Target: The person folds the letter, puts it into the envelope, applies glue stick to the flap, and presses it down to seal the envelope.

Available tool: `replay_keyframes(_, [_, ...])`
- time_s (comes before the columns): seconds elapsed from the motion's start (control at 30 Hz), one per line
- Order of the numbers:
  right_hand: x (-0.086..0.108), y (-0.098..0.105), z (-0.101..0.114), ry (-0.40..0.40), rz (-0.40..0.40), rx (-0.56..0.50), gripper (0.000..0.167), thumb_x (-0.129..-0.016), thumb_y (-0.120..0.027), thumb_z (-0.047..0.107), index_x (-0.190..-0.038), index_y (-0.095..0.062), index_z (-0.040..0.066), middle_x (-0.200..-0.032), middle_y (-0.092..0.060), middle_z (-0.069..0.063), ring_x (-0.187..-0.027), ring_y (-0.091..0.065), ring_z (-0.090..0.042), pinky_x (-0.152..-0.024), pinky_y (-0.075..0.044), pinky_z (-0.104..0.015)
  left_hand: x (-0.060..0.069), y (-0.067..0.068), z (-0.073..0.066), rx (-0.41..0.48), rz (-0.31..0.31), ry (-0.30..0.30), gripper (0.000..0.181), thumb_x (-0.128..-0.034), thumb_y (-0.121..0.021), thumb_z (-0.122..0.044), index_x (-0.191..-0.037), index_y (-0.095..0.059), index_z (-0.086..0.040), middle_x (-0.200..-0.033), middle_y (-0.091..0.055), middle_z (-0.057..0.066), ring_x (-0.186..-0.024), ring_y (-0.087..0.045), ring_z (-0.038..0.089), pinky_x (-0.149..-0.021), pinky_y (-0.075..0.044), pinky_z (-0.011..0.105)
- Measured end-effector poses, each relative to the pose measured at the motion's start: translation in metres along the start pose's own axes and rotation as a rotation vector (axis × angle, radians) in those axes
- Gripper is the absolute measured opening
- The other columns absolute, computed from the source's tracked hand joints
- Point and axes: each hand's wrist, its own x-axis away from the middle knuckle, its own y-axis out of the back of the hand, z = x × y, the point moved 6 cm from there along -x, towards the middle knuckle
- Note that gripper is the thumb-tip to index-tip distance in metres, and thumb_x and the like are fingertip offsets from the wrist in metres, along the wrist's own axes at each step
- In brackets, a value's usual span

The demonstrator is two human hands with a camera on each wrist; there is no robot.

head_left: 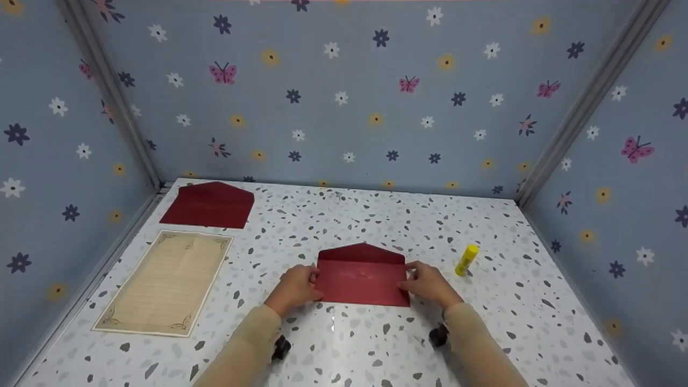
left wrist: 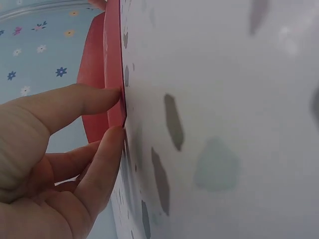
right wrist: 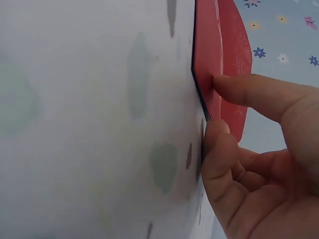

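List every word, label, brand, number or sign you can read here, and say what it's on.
No readable text anywhere.
Yellow tube: any print is too small and blurred to read.
Beige sheet: faint lines and corner ornaments, no legible words.
Near red envelope: a faint central mark, unreadable.

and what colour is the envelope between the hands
The envelope is red, its flap darker; clearest in the head view.

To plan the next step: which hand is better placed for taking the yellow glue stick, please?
Probably the right hand: the yellow glue stick is nearer it; the left hand is across the red envelope both hold.
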Motion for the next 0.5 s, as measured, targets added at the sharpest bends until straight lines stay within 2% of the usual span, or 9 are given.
replay_keyframes(0.1, [0.000, 0.000, 0.001, -0.004, 0.000, 0.000, 0.059, -0.088, -0.078, 0.029, -0.137, -0.055, 0.006, -0.092, -0.061, -0.009, -0.077, -0.058, -0.021, -0.063, -0.049, -0.031, 0.002, -0.001, -0.003, -0.029, 0.001, -0.039, 0.052, -0.0782, -0.084, -0.005, -0.127, -0.066, 0.002, -0.096, -0.059, 0.006, -0.086, -0.053, 0.019, -0.078, -0.049, 0.034])
replay_keyframes(0.3, [0.001, 0.000, 0.000, -0.001, 0.004, -0.016, 0.058, -0.088, -0.078, 0.027, -0.138, -0.055, 0.007, -0.091, -0.062, -0.009, -0.076, -0.058, -0.021, -0.063, -0.048, -0.031, 0.009, -0.005, -0.011, -0.089, 0.015, -0.162, 0.030, -0.0838, -0.077, -0.001, -0.114, -0.074, -0.002, -0.102, -0.065, 0.007, -0.091, -0.059, 0.022, -0.082, -0.052, 0.038])
replay_keyframes(0.43, [0.002, 0.002, 0.001, 0.025, -0.005, -0.016, 0.057, -0.090, -0.076, 0.027, -0.139, -0.056, 0.008, -0.092, -0.063, -0.009, -0.078, -0.060, -0.021, -0.064, -0.050, -0.032, 0.012, -0.006, -0.015, -0.128, 0.028, -0.201, 0.025, -0.0857, -0.075, -0.001, -0.110, -0.075, -0.002, -0.100, -0.064, 0.007, -0.093, -0.061, 0.023, -0.082, -0.053, 0.038])
replay_keyframes(0.5, [0.003, 0.006, 0.003, 0.043, -0.019, -0.021, 0.053, -0.091, -0.075, 0.026, -0.138, -0.057, 0.009, -0.093, -0.063, -0.008, -0.080, -0.061, -0.021, -0.067, -0.051, -0.033, 0.012, -0.006, -0.015, -0.141, 0.031, -0.199, 0.023, -0.0862, -0.075, -0.002, -0.109, -0.076, -0.002, -0.100, -0.064, 0.006, -0.093, -0.061, 0.021, -0.083, -0.053, 0.037])
